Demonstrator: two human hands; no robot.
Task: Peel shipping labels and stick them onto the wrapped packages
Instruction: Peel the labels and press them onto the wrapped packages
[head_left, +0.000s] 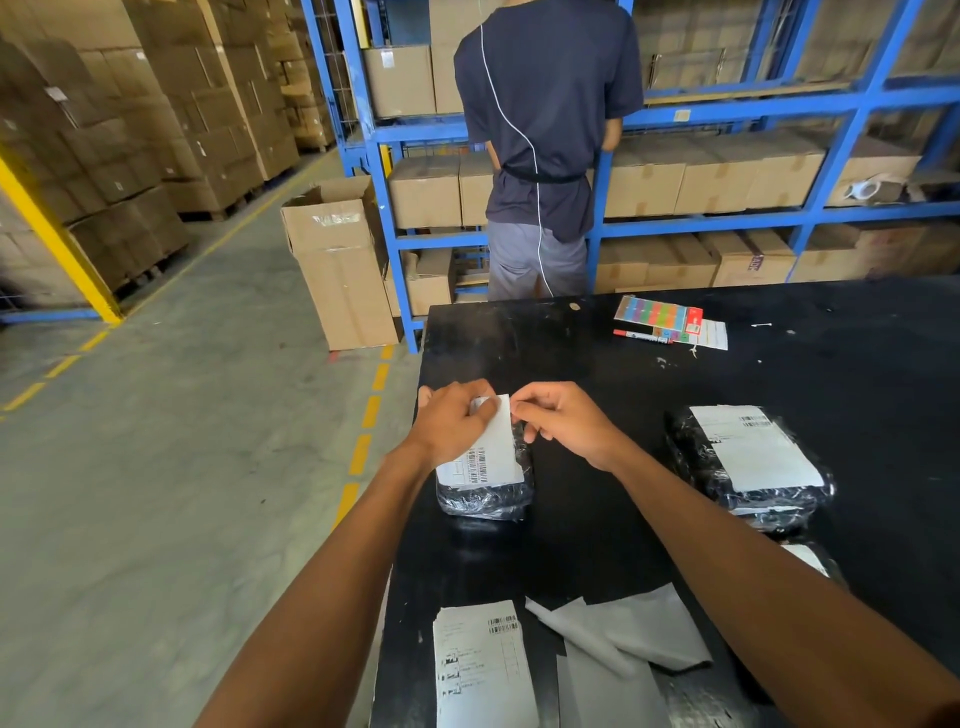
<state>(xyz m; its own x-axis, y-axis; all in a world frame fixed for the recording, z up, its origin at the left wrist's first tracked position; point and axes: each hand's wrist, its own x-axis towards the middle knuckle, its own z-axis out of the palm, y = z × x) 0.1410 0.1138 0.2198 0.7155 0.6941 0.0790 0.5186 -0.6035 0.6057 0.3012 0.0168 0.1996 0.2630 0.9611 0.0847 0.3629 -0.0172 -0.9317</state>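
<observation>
Hands worked together at the near-left edge of the black counter (597, 338). Your left hand (452, 423) lay across the top of a shipping label (496, 447), its grip pressed onto the label's upper left corner. Your right hand (563, 421) pinched the label's upper right corner between thumb and forefinger. The label rested on a small package (485, 499) wrapped in black film, with its barcode end lying flat on the package and its far end lifted between your hands.

A second wrapped package (748, 467), already labelled, lay well to the right on the counter. A third package (810, 561) showed only partly behind your right forearm. Near you, an unpeeled label sheet (480, 665) lay flat at the counter's edge, and loose backing papers (623, 639) lay just beside it to the right.

At the far side of the counter lay a coloured sticker pack (657, 314) and a marker (641, 336), touching each other. Another person (545, 130) stood beyond the counter, facing blue shelving (727, 111) stacked with cardboard boxes.
</observation>
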